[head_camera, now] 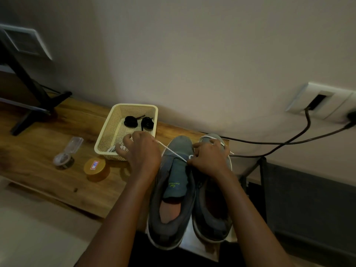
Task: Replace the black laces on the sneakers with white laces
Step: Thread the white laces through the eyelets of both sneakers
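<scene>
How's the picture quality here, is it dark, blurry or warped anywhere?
Head view: dim, warm light throughout; left hand, right hand and sneakers fairly sharp; the lace reads bright; the vent top left is smeared; the wide lens bows the table edge.

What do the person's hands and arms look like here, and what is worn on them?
The left arm and right arm are bare, with no sleeves in view. The left hand and right hand wear no gloves; no watch, bracelet or ring shows on the sides facing the camera.
</scene>
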Action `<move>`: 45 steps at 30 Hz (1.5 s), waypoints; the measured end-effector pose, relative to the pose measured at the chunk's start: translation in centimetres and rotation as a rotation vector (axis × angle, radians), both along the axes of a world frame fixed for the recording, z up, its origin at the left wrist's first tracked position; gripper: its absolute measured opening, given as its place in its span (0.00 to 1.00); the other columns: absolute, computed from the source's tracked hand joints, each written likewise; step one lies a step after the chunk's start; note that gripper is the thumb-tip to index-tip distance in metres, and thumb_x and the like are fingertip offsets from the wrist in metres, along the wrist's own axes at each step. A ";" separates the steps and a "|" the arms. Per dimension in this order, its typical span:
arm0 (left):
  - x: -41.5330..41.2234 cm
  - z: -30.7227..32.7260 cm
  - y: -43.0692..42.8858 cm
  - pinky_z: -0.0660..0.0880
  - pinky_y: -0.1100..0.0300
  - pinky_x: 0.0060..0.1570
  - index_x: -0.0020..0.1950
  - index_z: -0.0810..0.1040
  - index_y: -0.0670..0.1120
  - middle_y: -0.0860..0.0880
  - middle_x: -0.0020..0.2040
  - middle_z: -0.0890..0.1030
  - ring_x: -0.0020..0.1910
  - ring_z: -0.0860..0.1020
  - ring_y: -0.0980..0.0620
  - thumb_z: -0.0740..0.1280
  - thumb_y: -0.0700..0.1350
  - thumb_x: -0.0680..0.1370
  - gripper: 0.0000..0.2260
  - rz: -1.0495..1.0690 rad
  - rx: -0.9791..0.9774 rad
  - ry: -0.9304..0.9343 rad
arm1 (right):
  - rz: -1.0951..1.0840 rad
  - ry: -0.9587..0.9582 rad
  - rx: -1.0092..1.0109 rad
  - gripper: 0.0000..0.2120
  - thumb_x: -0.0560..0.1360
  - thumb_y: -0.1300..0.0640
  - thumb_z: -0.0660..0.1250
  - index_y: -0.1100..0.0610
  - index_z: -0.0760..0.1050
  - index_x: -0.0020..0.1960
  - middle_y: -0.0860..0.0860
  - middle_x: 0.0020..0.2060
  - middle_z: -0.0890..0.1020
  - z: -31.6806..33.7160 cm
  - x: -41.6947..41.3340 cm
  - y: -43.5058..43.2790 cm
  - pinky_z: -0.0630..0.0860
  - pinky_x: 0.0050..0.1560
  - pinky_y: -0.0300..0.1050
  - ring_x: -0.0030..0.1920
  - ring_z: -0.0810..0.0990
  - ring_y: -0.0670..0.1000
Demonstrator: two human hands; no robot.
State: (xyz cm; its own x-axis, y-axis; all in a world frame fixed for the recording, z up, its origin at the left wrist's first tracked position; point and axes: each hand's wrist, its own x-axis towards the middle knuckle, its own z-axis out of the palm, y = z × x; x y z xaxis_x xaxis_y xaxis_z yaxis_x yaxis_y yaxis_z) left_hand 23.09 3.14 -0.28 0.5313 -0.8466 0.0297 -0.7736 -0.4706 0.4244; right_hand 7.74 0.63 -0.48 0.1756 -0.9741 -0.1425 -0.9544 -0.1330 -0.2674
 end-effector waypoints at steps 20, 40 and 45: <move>-1.1 3.6 0.9 0.73 0.74 0.42 0.50 0.81 0.41 0.51 0.41 0.82 0.38 0.79 0.66 0.66 0.35 0.77 0.06 -0.512 -0.367 0.899 | -0.042 -1.060 -0.002 0.11 0.67 0.61 0.74 0.44 0.82 0.37 0.50 0.55 0.79 3.1 0.2 -0.5 0.70 0.64 0.51 0.61 0.75 0.51; 1.9 2.4 0.4 0.71 0.69 0.35 0.54 0.80 0.46 0.53 0.42 0.80 0.41 0.77 0.58 0.68 0.41 0.76 0.08 0.307 -0.650 1.076 | -0.774 -0.655 -0.327 0.06 0.75 0.59 0.64 0.50 0.77 0.44 0.54 0.54 0.79 2.1 -2.7 -0.8 0.58 0.61 0.53 0.61 0.66 0.59; -0.2 2.5 0.3 0.72 0.74 0.35 0.53 0.81 0.46 0.54 0.43 0.81 0.39 0.76 0.61 0.67 0.38 0.76 0.08 -0.067 -0.446 0.921 | -0.337 -0.500 -0.442 0.17 0.68 0.60 0.68 0.48 0.79 0.55 0.45 0.64 0.70 2.9 -0.3 -0.2 0.55 0.62 0.49 0.65 0.62 0.54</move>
